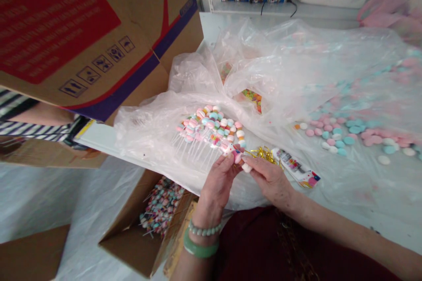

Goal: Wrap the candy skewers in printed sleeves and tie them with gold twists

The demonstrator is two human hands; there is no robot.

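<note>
In the head view at frame centre, the left hand (217,184) pinched one pink candy disc (238,157) in narrow fingers (228,161) and the right hand (268,178) one white candy disc (246,167), just below one fanned bunch of candy sticks (207,131) on a clear plastic sheet (141,129).

Bright, diffuse light fills the scene, with only soft shadow beneath the cardboard box (82,39). The plastic sheet (296,61) shines with pale glare, wide-angle distortion bends the edges, and the far candies (389,74) look slightly blurred.
</note>
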